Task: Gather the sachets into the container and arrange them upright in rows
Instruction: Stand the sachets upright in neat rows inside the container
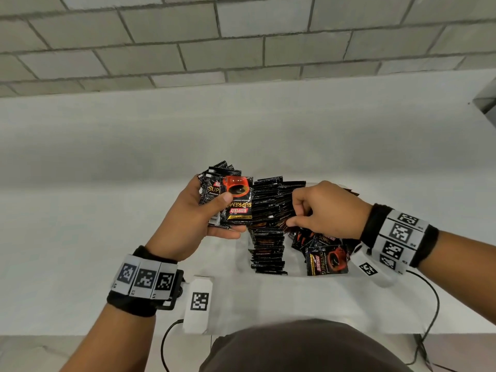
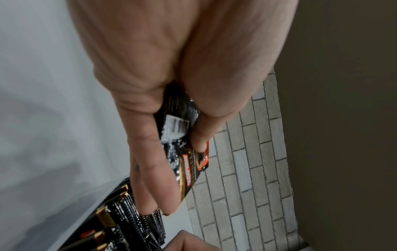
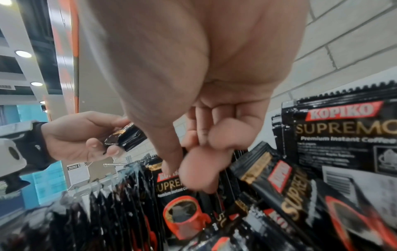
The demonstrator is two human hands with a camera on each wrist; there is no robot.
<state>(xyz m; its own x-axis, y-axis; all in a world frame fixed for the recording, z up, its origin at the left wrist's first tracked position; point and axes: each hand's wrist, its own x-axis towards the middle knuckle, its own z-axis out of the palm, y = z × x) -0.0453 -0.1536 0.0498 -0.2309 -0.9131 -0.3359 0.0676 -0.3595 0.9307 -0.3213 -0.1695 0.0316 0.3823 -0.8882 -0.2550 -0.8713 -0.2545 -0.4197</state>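
A fanned stack of black Kopiko sachets [image 1: 233, 194] [image 2: 189, 163] [image 3: 126, 137] sits in my left hand [image 1: 228, 213] [image 2: 178, 152] [image 3: 103, 146], thumb on the front one and fingers behind, held just left of the container. The clear container [image 1: 240, 264] stands on the white counter with rows of upright sachets [image 1: 268, 237] [image 3: 120, 195] along its left side. Several loose sachets [image 1: 326, 260] [image 3: 300, 186] lean and lie in its right part. My right hand [image 1: 295, 216] [image 3: 184, 168] reaches down into the container, thumb and forefinger pinching the top of an upright sachet [image 3: 171, 185].
The white counter [image 1: 107, 183] runs to a grey brick wall [image 1: 241, 36] behind. Its front edge lies near my body, with cables [image 1: 434, 304] hanging off it. A metal corner [image 1: 485, 100] shows at the far right.
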